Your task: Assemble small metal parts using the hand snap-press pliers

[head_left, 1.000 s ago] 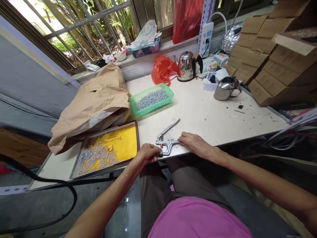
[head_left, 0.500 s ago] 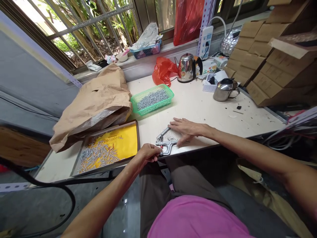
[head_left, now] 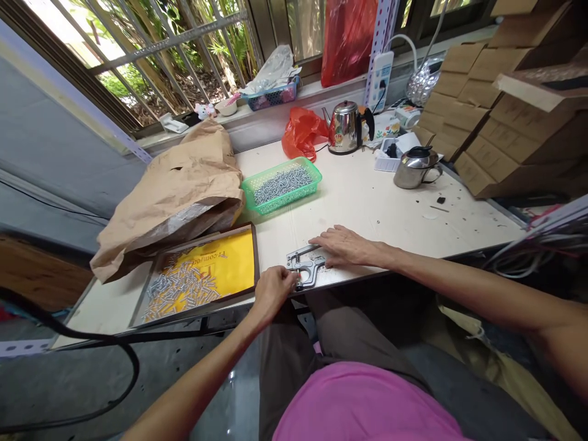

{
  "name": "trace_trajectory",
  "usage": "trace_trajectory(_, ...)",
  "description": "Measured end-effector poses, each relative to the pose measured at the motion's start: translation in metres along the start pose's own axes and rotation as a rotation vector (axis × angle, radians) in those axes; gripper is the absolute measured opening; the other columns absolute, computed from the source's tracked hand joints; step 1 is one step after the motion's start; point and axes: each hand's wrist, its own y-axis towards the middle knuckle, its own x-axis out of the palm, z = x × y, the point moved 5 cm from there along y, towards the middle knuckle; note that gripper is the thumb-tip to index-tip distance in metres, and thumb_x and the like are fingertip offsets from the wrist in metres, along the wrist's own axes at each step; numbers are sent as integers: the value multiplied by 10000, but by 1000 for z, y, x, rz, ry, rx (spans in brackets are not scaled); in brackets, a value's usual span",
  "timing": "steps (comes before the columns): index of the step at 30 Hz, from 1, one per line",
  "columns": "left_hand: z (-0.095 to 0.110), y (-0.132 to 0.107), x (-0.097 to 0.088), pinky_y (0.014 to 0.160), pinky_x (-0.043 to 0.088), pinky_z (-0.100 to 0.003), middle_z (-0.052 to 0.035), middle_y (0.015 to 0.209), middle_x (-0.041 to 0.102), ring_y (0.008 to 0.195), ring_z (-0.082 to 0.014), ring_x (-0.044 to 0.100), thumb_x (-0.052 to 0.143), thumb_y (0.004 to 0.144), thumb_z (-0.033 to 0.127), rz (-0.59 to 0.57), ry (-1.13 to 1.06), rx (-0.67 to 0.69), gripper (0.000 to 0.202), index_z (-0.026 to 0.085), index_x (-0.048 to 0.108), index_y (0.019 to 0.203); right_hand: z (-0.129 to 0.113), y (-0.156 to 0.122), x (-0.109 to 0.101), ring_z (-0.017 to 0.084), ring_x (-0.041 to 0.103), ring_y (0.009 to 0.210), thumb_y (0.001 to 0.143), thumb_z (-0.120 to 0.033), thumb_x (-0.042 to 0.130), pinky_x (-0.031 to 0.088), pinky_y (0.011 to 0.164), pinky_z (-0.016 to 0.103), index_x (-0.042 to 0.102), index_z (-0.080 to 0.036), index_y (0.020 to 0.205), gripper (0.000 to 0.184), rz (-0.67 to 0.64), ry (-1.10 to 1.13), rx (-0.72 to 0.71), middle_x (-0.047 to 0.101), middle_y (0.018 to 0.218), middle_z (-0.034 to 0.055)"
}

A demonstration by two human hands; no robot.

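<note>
A grey metal hand press tool (head_left: 311, 267) with a lever, a coil spring and a curved C-shaped jaw lies at the table's front edge. My right hand (head_left: 345, 246) is wrapped round its lever and lower handle, fingers on the lever and thumb side at the handle. At the jaw, my left hand (head_left: 274, 286) is closed in a pinch. What its fingertips hold is too small and hidden to name; a reddish bit shows in the jaw. Left of that hand is a shallow tray (head_left: 256, 254) with a yellow sheet and many small metal pins (head_left: 184, 285).
A green basket (head_left: 281, 208) of small metal pins stands behind the tool. A brown paper bag (head_left: 184, 177) is at the left. Farther back are a red bag (head_left: 301, 135), a kettle (head_left: 344, 131) and a metal pot (head_left: 416, 168). Cardboard boxes (head_left: 519, 128) are stacked at the right.
My right hand has closed further, bringing the lever down nearer the tool's body. My left hand has stayed at the jaw, its wrist turned slightly.
</note>
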Motion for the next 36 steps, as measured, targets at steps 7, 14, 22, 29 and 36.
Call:
trace_trajectory(7,60,12,16,965,424,-400,-123,1286,551,1177,-268,480,694,761,289,130,363,677,523,176,514,1239,1,-3,3,276,537,1095,792,-344,701,384,914,397,349,-142,1405,736,50,27,18,598,1199,147)
trace_trajectory(14,71,38,22,902,437,-414,-154,1178,582,1079,-298,514,684,761,409,28,477,713,617,129,492,1276,13,-16,-7,302,517,1015,723,-502,742,427,839,393,542,-103,1203,656,-96,-67,156,569,1114,172)
trace_trajectory(22,79,46,24,803,433,-359,-84,951,593,959,-251,511,656,804,365,45,393,742,283,164,640,1003,14,-6,-14,229,526,937,819,-338,691,392,776,308,627,-135,985,270,-77,-33,149,589,983,102)
trace_trajectory(29,77,50,30,763,429,-335,-67,900,594,914,-219,507,558,877,291,71,376,694,146,178,646,848,27,4,-2,180,549,806,864,-261,614,353,684,274,639,-177,861,87,-65,40,110,611,831,38)
trace_trajectory(36,72,31,35,905,452,-413,-148,1150,587,1085,-284,515,578,873,296,186,403,644,329,109,579,1143,40,7,-9,222,551,871,751,-455,726,387,713,283,675,-153,981,383,-62,16,49,594,919,83)
